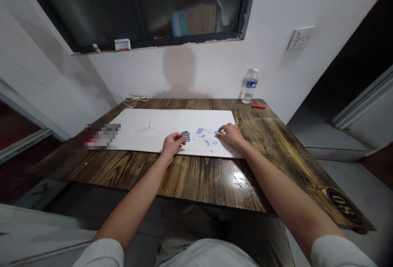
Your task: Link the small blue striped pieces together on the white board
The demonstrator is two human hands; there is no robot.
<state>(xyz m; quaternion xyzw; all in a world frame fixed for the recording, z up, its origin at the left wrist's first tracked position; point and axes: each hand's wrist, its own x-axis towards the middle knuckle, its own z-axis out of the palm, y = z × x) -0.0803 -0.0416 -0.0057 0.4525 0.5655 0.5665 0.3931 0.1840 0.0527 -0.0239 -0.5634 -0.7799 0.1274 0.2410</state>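
A long white sheet or board lies across the table. My left hand rests near its front edge, thumb and fingers closed on a small bunch of blue-outlined pieces. To the right, my right hand is bent down to the white surface, its fingertips pinched at a small blue-outlined piece. Between the hands are blue striped marks or flat pieces; I cannot tell whether they are drawn or loose. Thin dark lines branch on the sheet left of my left hand.
The dark wooden table meets a white wall. At its back stand a water bottle, a red pen-like stick and a coiled white cable. A blurred-out item covers the sheet's left end. A round number plate marks the right corner.
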